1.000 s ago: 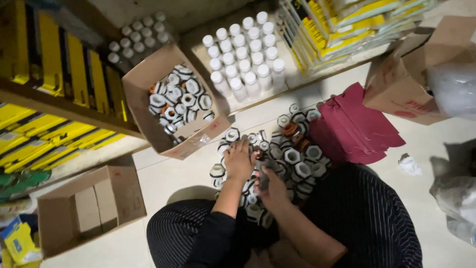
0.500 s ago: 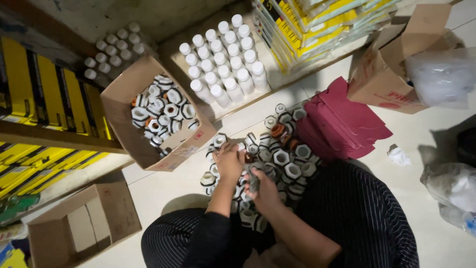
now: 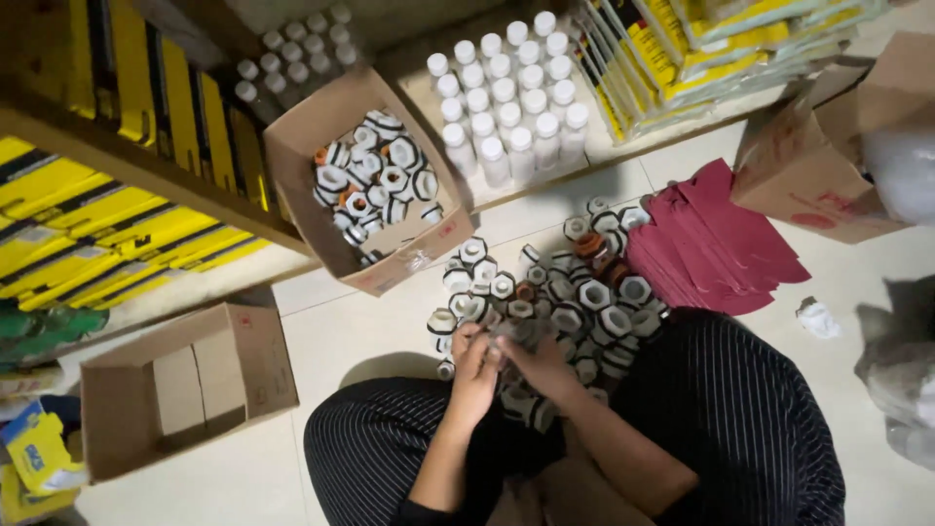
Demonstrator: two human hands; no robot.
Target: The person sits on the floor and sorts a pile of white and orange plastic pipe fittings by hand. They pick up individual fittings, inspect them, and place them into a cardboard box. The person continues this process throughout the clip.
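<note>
Both hands meet over the near edge of a heap of small black-and-white hexagonal caps [image 3: 575, 292] lying on the pale tiled floor [image 3: 370, 331] between the seated person's knees. The left hand [image 3: 474, 365] and the right hand [image 3: 538, 362] are curled together around something small from the heap; blur and overlapping fingers make it impossible to tell which hand grips it or exactly what it is. A few orange-brown pieces show among the caps.

Just right of the heap lies a fanned stack of dark red card sheets [image 3: 721, 244], touching its edge. Beyond the heap, an open cardboard box [image 3: 390, 263] tilts toward the person, partly filled with more of the same caps. Behind it, rows of white bottles [image 3: 511, 97] stand upright on a low shelf. An open box [image 3: 185, 390] with inner dividers sits to the left, well apart from the hands. Yellow packages [image 3: 88, 205] line the shelves on the left.
</note>
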